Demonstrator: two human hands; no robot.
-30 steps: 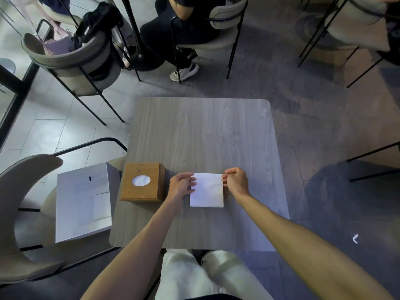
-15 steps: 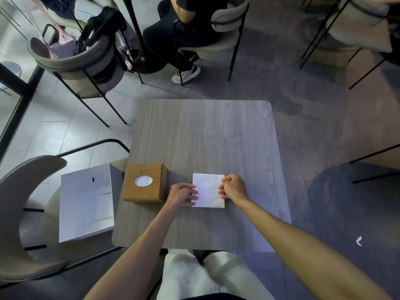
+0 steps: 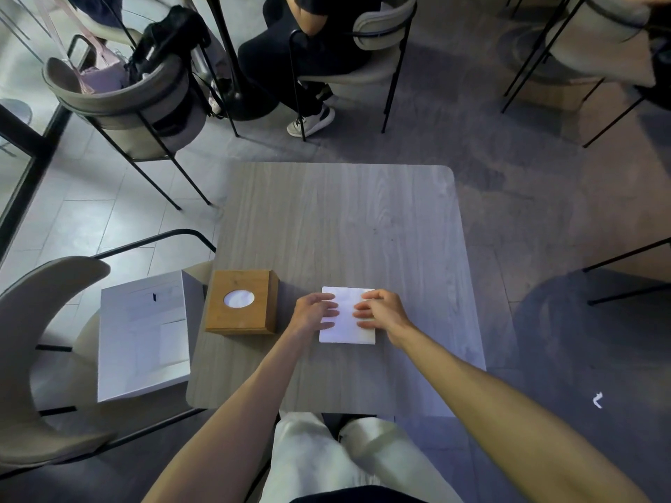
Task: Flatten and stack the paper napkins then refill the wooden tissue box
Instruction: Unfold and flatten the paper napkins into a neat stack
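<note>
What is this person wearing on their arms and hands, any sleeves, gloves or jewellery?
Nothing shows: the left hand and right hand are bare, without gloves, and both forearms are uncovered up to the frame edge, with no watch or bracelet at the wrists.

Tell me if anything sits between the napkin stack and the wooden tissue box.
Nothing visible does. Only a bare strip of table separates the napkin stack from the wooden tissue box. The left hand presses the stack's edge on that side.

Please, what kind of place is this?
Probably a café or small restaurant: a wooden tissue box stands on a small table, matching metal-framed chairs stand around, and another person sits nearby.
</note>
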